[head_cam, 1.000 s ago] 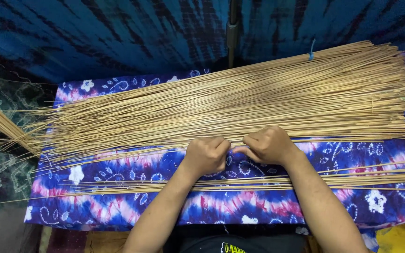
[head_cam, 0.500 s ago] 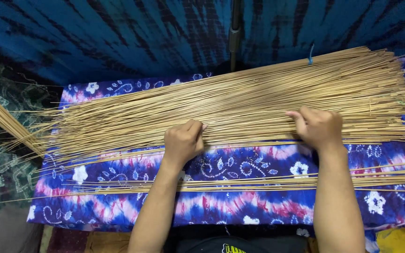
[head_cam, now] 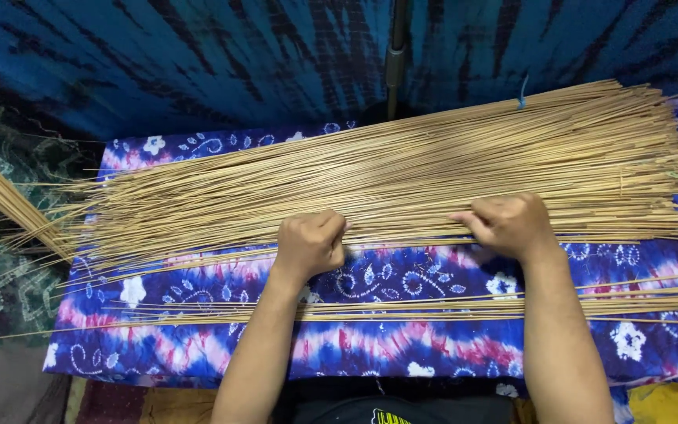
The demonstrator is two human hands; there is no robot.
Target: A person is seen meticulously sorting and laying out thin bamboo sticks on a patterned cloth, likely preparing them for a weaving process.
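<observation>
1. I see the left hand [head_cam: 310, 245] curled into a loose fist, knuckles up, its fingers pressed against the near edge of the big pile of sticks [head_cam: 402, 177]; I cannot tell whether it has any stick pinched inside.
2. The right hand [head_cam: 509, 226] is also curled, resting on the same near edge, fingertips tucked in among the sticks — gripping or just pressing, I cannot tell.
3. The two hands sit apart from each other, with a stretch of the pile's edge between them.
4. The pile is a wide flat layer of thin tan sticks, lying roughly left to right across the cloth [head_cam: 370, 353], slightly fanned and ragged at the left end, more even at the right.
5. The cloth is blue and purple with white flowers, spread under everything.
6. Nearer to me, both forearms cross over a small row of sticks [head_cam: 433, 308] lying separately on the cloth — well apart from the main pile.
7. At the far left a slanted bundle [head_cam: 1, 196] of the same sticks runs off the edge of view.
8. Behind the pile stands a dark upright pole [head_cam: 394, 59] against a blue patterned backdrop [head_cam: 198, 63].
9. A bit of blue string [head_cam: 523, 93] sticks up from the pile's far right part.
</observation>
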